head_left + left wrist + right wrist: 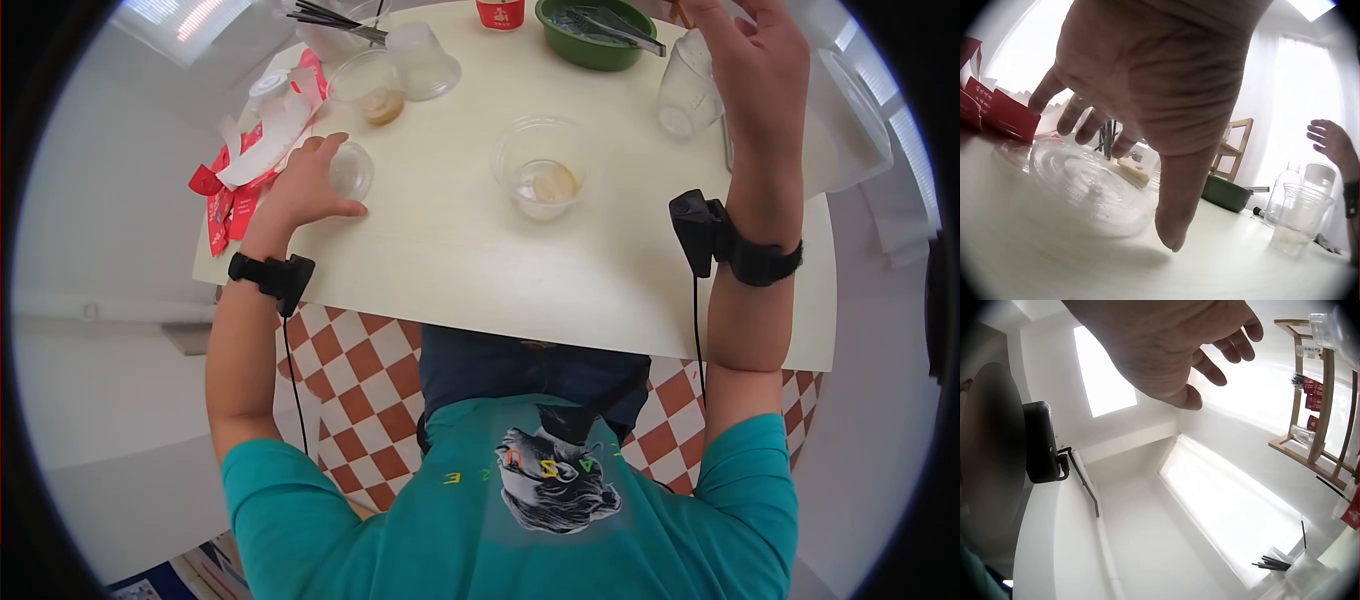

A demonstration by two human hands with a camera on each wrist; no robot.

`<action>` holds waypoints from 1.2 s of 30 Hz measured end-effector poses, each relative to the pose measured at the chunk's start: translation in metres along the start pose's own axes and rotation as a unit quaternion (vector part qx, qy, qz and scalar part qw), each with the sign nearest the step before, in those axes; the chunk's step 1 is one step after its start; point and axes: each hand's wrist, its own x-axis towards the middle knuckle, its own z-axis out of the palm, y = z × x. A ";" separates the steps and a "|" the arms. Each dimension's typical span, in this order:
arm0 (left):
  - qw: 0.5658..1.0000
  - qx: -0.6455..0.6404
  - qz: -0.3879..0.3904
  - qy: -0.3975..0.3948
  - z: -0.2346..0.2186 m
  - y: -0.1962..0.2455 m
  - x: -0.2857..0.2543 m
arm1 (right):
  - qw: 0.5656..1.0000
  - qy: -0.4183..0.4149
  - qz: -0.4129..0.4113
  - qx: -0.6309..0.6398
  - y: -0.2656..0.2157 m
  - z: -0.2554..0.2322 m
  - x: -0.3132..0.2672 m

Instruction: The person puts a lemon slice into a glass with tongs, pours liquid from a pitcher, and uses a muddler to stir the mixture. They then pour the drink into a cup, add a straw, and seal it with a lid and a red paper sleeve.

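My left hand (305, 185) is spread low over the table's left side, thumb stretched out from the fingers. Just beneath it lie clear round plastic lids (352, 172); in the left wrist view the lids (1085, 181) sit under the fingers, the thumb tip near the tabletop. My right hand (757, 65) is raised at the far right, and the right wrist view shows its fingers (1213, 369) loosely bent around nothing. A clear plastic cup (545, 126) with a little pale content in the bottom stands mid-table.
Red and white paper packaging (245, 175) lies left of the lids. Behind are plastic cups (422, 62), black straws (340, 22), a red paper cup (500, 12) and a green bowl (590, 55). A clear bottle (690, 95) stands near the right hand; a wooden rack (1329, 406) rises behind.
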 end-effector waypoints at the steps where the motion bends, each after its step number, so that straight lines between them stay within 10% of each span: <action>1: 1.000 -0.001 -0.004 -0.007 0.001 -0.002 0.001 | 1.000 -0.010 0.001 0.007 -0.005 -0.002 -0.001; 36: 0.997 -0.074 0.002 0.032 0.005 -0.024 -0.001 | 0.990 -0.078 -0.041 -0.114 -0.018 0.012 -0.011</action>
